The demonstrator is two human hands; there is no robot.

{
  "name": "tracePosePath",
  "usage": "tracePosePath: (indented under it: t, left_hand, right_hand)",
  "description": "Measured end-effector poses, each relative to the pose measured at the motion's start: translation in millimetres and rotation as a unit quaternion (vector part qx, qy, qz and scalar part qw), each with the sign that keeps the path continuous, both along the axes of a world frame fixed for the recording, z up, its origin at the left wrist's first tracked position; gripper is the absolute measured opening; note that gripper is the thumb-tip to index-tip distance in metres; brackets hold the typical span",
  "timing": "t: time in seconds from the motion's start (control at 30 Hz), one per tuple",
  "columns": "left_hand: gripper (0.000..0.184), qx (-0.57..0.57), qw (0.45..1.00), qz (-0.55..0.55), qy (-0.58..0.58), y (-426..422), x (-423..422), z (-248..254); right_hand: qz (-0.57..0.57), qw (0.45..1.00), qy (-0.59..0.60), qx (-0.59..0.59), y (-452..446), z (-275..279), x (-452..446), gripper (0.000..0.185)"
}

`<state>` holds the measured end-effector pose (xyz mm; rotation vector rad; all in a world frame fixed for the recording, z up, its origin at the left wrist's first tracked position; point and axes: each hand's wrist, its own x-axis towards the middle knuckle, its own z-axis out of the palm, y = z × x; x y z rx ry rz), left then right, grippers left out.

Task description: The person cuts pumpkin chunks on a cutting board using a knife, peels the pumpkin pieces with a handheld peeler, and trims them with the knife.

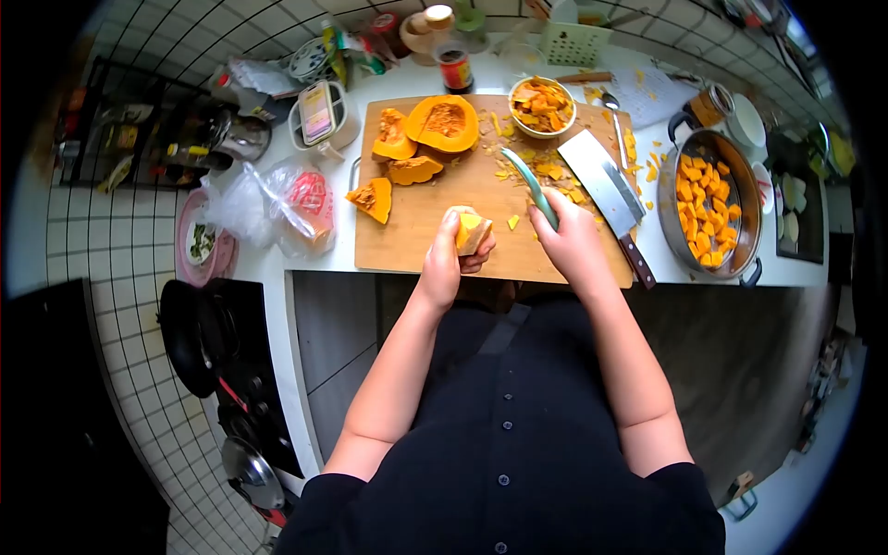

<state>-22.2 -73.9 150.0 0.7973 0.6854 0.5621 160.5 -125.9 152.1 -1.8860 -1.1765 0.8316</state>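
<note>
My left hand [453, 248] is closed around a small pumpkin chunk [470, 233], its orange flesh and pale rind showing, over the front edge of the wooden cutting board [407, 250]. In my right hand [571, 239] is a slim, curved green tool [531, 183], like a peeler or small knife; its tip points up and left, apart from the chunk. A half pumpkin [442, 124] and several cut wedges [372, 200] lie at the board's left. To the right of my right hand, a cleaver [597, 176] rests on the board, its dark handle toward me.
A white bowl [544, 132] heaped with peelings stands at the board's back. Right of the board is a steel pot [675, 217] holding orange cubes. Plastic bags [301, 208] and a container [344, 118] sit left. Scraps litter the board, and a spoon [614, 116] lies near its right edge.
</note>
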Motion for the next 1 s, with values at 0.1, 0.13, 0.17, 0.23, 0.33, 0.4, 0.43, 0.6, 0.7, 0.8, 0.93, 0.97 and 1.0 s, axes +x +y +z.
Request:
tracePosePath:
  t: [0.1, 0.13, 0.17, 0.23, 0.33, 0.4, 0.43, 0.6, 0.7, 0.8, 0.93, 0.97, 1.0]
  left_hand:
    - [0.031, -0.002, 1.0, -0.001, -0.007, 2.4, -8.9, 0.4]
    - [0.029, 0.002, 1.0, 0.007, -0.01, 2.8, -11.3, -1.6]
    - [0.027, 0.006, 1.0, 0.017, -0.013, 2.4, -13.9, -3.3]
    - [0.023, -0.016, 0.998, 0.054, 0.0, -1.7, -16.8, -5.6]
    - [0.02, -0.059, 0.994, 0.088, -0.022, -8.4, -21.8, -11.9]
    - [0.024, -0.083, 0.991, 0.096, -0.038, -12.8, -25.6, -17.2]
    - [0.026, -0.078, 0.991, 0.098, -0.05, -13.5, -26.7, -20.0]
    - [0.034, -0.093, 0.98, 0.118, -0.13, -14.9, -28.4, -28.2]
    - [0.035, -0.027, 0.985, 0.152, -0.082, -14.5, -18.1, -29.0]
    - [0.03, -0.022, 0.979, 0.171, -0.111, -13.2, -4.3, -25.9]
    - [0.031, 0.044, 0.989, 0.126, -0.056, -12.9, 2.9, -17.0]
    - [0.03, 0.021, 0.99, 0.116, -0.074, -11.8, 0.0, -19.5]
    - [0.03, -0.001, 0.99, 0.105, -0.09, -9.8, -3.2, -17.6]
  right_hand:
    - [0.006, 0.996, -0.042, 0.076, 1.8, -1.3, -10.4, 0.017]
    - [0.015, 0.996, -0.049, 0.073, 2.2, -5.8, -11.0, 0.015]
    - [0.029, 0.989, -0.1, 0.104, 3.4, -8.3, -11.2, 0.013]
    - [0.055, 0.964, -0.196, 0.171, 5.7, -10.9, -12.7, 0.011]
    - [0.06, 0.97, -0.193, 0.137, 5.7, -17.4, -11.2, 0.015]
    - [0.062, 0.977, -0.154, 0.136, 7.4, -10.8, -9.9, 0.019]
    - [0.05, 0.976, -0.148, 0.151, 7.4, -9.5, -10.0, 0.019]
    - [0.045, 0.989, -0.019, 0.139, 10.1, -1.8, -14.1, 0.013]
    - [0.081, 0.99, -0.051, 0.101, 2.8, -8.5, -19.4, 0.013]
    - [0.072, 0.991, 0.095, 0.066, -1.0, 9.5, -48.0, 0.027]
    - [0.124, 0.988, 0.001, 0.097, 5.2, 13.2, -51.8, 0.036]
    - [0.123, 0.989, 0.014, 0.081, 5.1, 16.1, -51.1, 0.036]
    - [0.122, 0.99, 0.028, 0.065, 4.8, 20.1, -51.1, 0.036]
